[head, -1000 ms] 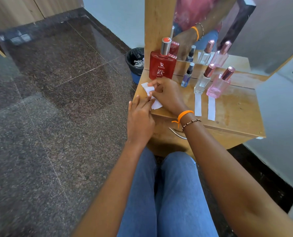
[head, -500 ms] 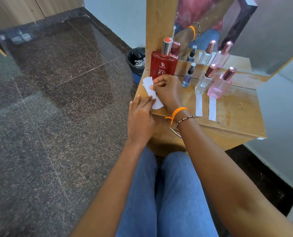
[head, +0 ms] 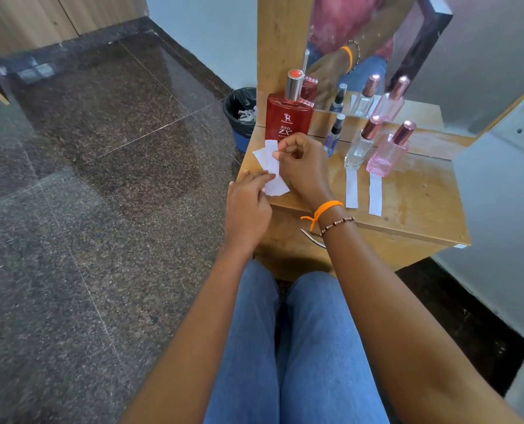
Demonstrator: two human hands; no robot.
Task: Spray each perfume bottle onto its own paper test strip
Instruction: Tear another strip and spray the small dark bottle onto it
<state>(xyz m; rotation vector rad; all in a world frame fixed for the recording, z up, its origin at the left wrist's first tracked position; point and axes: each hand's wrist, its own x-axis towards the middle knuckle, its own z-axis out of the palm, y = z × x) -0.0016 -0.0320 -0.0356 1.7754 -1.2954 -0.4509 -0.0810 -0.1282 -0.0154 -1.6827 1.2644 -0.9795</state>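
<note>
A small wooden table (head: 419,191) stood against a mirror (head: 361,41) over dark granite floor (head: 101,209), a bin (head: 239,114) beside it. Since a second before, the right hand (head: 303,166) had lifted one paper strip (head: 271,157) off the stack (head: 274,186), pinching it before the red bottle (head: 288,120). The left hand (head: 248,206) pressed the stack with straight fingers. Two strips (head: 351,191) lay by the clear and pink bottles (head: 389,151).

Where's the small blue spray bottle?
Head view: the small blue spray bottle stands by the mirror, between the red perfume bottle and clear bottle.
</note>
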